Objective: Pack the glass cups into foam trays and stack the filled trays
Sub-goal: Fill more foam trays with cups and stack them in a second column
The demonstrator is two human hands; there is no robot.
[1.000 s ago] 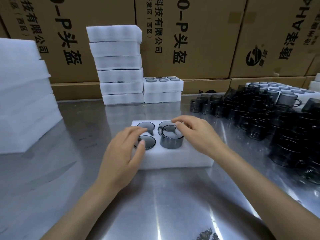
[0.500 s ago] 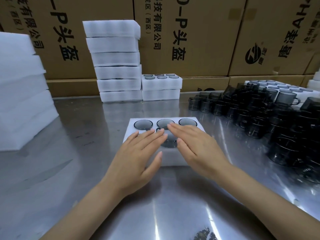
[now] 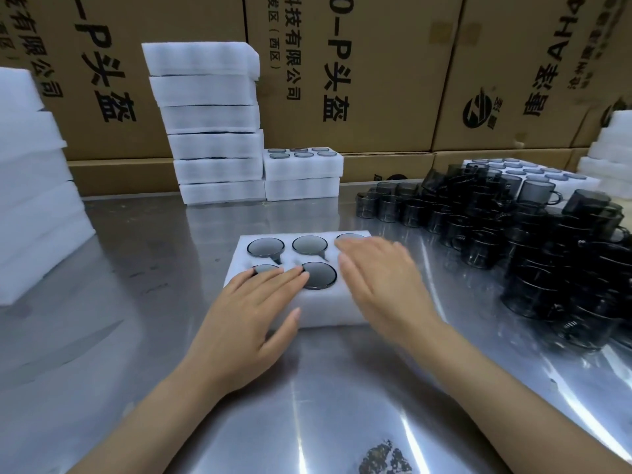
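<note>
Steel table (image 3: 136, 268), cardboard cartons (image 3: 342, 80) behind, both hands (image 3: 246, 323) flat, fingers straight, on foam tray (image 3: 328, 309)

Packing bench against a wall of cartons

A shiny brushed-metal tabletop (image 3: 136, 302) reflects streaks of overhead light; tall brown cardboard cartons (image 3: 376, 80) printed with black characters stand along its far edge.

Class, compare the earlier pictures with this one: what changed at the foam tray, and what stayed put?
The front middle glass cup, standing proud a second ago, is pressed flush into the foam tray. The right hand let it go and lies flat; the left hand stays flat. Stacks unchanged.
</note>
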